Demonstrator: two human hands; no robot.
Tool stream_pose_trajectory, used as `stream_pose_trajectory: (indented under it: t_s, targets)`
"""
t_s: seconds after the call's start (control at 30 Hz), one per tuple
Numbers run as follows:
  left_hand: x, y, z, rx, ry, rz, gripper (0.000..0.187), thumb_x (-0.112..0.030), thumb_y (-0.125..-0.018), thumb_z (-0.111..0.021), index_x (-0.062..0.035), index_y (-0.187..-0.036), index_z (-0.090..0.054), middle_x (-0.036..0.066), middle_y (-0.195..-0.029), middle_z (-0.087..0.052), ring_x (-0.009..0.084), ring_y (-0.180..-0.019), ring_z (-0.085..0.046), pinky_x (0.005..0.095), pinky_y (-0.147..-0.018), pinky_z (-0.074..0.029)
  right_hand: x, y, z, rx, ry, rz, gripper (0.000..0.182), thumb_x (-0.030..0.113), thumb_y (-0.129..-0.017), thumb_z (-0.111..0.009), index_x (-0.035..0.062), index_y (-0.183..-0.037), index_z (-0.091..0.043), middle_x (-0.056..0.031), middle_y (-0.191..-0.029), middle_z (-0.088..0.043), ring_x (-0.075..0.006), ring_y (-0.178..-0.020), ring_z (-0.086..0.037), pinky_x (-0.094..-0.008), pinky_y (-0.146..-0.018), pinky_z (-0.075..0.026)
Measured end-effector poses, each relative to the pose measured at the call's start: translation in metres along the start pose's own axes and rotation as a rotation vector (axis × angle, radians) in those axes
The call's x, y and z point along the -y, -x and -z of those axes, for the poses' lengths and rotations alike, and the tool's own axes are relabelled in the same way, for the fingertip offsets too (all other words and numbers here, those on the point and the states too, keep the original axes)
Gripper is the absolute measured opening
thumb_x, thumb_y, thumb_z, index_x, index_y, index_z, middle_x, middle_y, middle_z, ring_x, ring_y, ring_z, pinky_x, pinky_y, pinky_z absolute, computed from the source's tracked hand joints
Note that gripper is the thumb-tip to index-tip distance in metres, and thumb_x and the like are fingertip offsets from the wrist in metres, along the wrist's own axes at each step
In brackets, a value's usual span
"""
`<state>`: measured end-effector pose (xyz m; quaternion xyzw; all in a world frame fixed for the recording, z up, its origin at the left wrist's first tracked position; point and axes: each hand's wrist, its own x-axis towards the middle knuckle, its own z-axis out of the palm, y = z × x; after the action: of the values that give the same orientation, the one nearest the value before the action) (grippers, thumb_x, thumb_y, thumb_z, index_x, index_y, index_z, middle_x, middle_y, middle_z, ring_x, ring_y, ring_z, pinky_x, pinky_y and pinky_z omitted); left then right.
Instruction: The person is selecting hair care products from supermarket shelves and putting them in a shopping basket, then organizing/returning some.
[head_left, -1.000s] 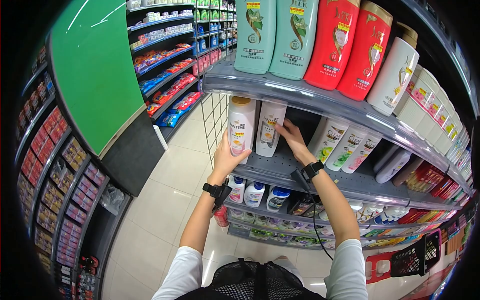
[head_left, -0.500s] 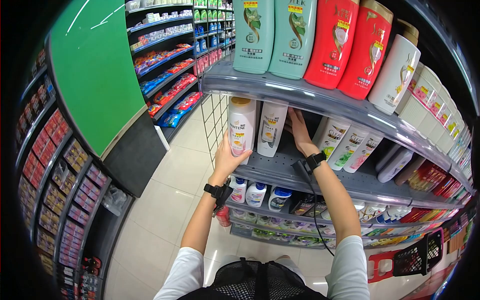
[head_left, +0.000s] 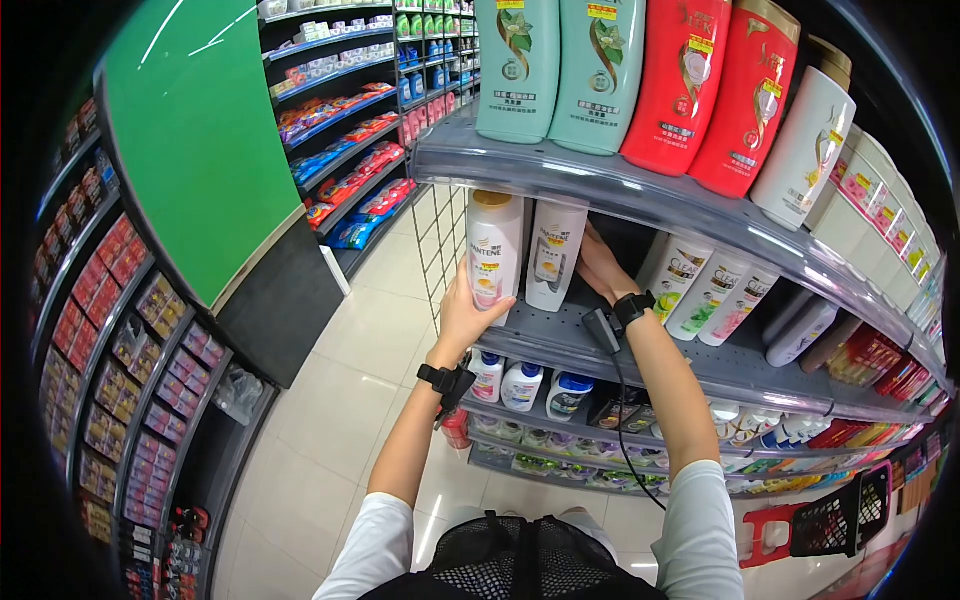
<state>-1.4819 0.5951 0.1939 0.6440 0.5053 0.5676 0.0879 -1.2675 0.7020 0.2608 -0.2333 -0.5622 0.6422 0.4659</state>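
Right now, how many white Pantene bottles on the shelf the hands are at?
2: the gold-capped Pantene bottle at the shelf's end, held by the left hand; a second Pantene bottle beside it, right hand reaching behind. More may be hidden.

We see glossy white plastic on the Pantene bottle (head_left: pixel 494 250) under the left hand (head_left: pixel 470 318), its cap a smooth gold. The second bottle (head_left: pixel 555 255) beside the right hand (head_left: pixel 600 268) shines the same. The shelf (head_left: pixel 560 335) looks like grey painted metal, perforated and matt. The floor tiles (head_left: pixel 350 400) gleam smooth.
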Motion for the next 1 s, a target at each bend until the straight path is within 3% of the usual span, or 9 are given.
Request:
stream_pose_trajectory:
  t_s: [0.33, 0.57, 0.77, 0.87, 0.93, 0.97, 1.0]
  targets:
    - [0.000, 0.001, 0.000, -0.004, -0.050, 0.017, 0.094, -0.032, -0.069, -0.081, -0.0024, -0.141, -0.028, 0.020, -0.117, -0.060, 0.0334, -0.106, -0.061, 0.0394, -0.087, -0.049, -0.007, -0.002, -0.007, -0.097, 0.005, 0.027, 0.038, 0.022, -0.101, -0.043, 0.0115, -0.138, -0.041, -0.0054, -0.125, -0.054, -0.0161, -0.114, -0.052, -0.0318, -0.096, -0.043]
    - [-0.003, 0.001, 0.001, -0.020, -0.006, 0.013, 0.092, -0.033, -0.067, -0.082, -0.0019, -0.138, -0.032, 0.022, -0.116, -0.059, 0.0351, -0.105, -0.061, 0.0410, -0.087, -0.049, -0.005, -0.005, -0.006, -0.092, 0.016, -0.006, 0.042, 0.023, -0.101, -0.044, 0.0130, -0.141, -0.037, -0.0061, -0.130, -0.051, -0.0172, -0.118, -0.050, -0.0326, -0.098, -0.042]
    - [0.000, 0.001, -0.001, -0.010, -0.010, 0.022, 0.094, -0.034, -0.067, -0.082, -0.0021, -0.139, -0.031, 0.022, -0.117, -0.059, 0.0349, -0.105, -0.061, 0.0409, -0.087, -0.049, 0.000, 0.000, -0.001, -0.012, -0.111, -0.045, 0.052, 0.033, -0.099, -0.046, 0.0124, -0.145, -0.031, -0.0088, -0.139, -0.043, -0.0213, -0.129, -0.039, -0.0353, -0.110, -0.027]
    - [0.003, 0.002, -0.002, -0.028, -0.015, 0.008, 0.095, -0.034, -0.067, -0.082, -0.0018, -0.140, -0.030, 0.022, -0.117, -0.059, 0.0349, -0.106, -0.061, 0.0407, -0.087, -0.049, 0.004, 0.015, -0.010, -0.149, -0.158, 0.104, 0.054, 0.035, -0.097, -0.051, 0.0102, -0.142, -0.035, -0.0101, -0.139, -0.043, -0.0214, -0.131, -0.036, -0.0344, -0.113, -0.021]
    - [0.004, 0.002, -0.003, -0.026, -0.025, 0.012, 0.094, -0.034, -0.067, -0.082, -0.0014, -0.139, -0.031, 0.022, -0.117, -0.059, 0.0349, -0.106, -0.061, 0.0407, -0.087, -0.049, 0.000, 0.023, -0.009, -0.396, 0.182, 0.365, 0.037, 0.035, -0.096, -0.055, 0.0088, -0.121, -0.049, -0.0061, -0.122, -0.051, -0.0176, -0.120, -0.045, -0.0351, -0.107, -0.030]
    - [0.005, 0.001, -0.003, -0.026, -0.018, 0.011, 0.094, -0.034, -0.067, -0.082, -0.0014, -0.139, -0.031, 0.022, -0.117, -0.059, 0.0349, -0.106, -0.061, 0.0407, -0.087, -0.049, -0.003, 0.031, -0.007, -0.397, 0.238, 0.413, 0.034, 0.037, -0.094, -0.057, 0.0092, -0.113, -0.050, -0.0035, -0.113, -0.052, -0.0149, -0.112, -0.047, -0.0334, -0.103, -0.033]
    - [0.005, 0.001, -0.003, -0.029, -0.015, 0.006, 0.094, -0.034, -0.067, -0.082, -0.0014, -0.139, -0.032, 0.022, -0.117, -0.059, 0.0350, -0.106, -0.061, 0.0408, -0.087, -0.049, -0.003, 0.038, -0.010, -0.450, 0.308, 0.413, 0.036, 0.030, -0.091, -0.063, 0.0028, -0.111, -0.050, -0.0078, -0.107, -0.055, -0.0151, -0.095, -0.051, -0.0280, -0.091, -0.039]
